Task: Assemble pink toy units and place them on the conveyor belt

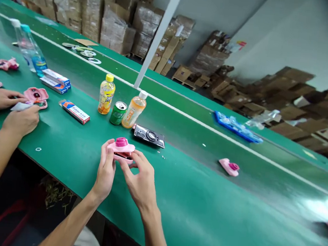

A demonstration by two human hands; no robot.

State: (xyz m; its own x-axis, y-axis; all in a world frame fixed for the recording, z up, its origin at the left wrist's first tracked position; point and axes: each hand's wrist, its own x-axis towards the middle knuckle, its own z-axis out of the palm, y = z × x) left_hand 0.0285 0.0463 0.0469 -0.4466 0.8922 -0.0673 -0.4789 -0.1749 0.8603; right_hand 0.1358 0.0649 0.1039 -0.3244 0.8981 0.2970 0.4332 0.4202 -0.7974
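Between my two hands, just above the green table, is a pink toy camera casing (121, 147) with a magenta lens ring on top. A gap along its side shows reddish and dark parts inside. My left hand (105, 171) grips its left end, thumb and fingers closed on it. On the right end, my right hand (139, 174) pinches the casing between thumb and fingers. Just beyond my hands lies a dark phone (149, 136) with a ring on its back, with small white bits beside it.
Beyond stand a yellow-capped bottle (106, 95), a green can (118, 113) and an orange drink bottle (134, 111). A co-worker's hands (23, 120) hold another pink casing at left, near white-blue boxes (74, 111). Another pink casing (229, 167) and a blue tray (236, 128) lie right.
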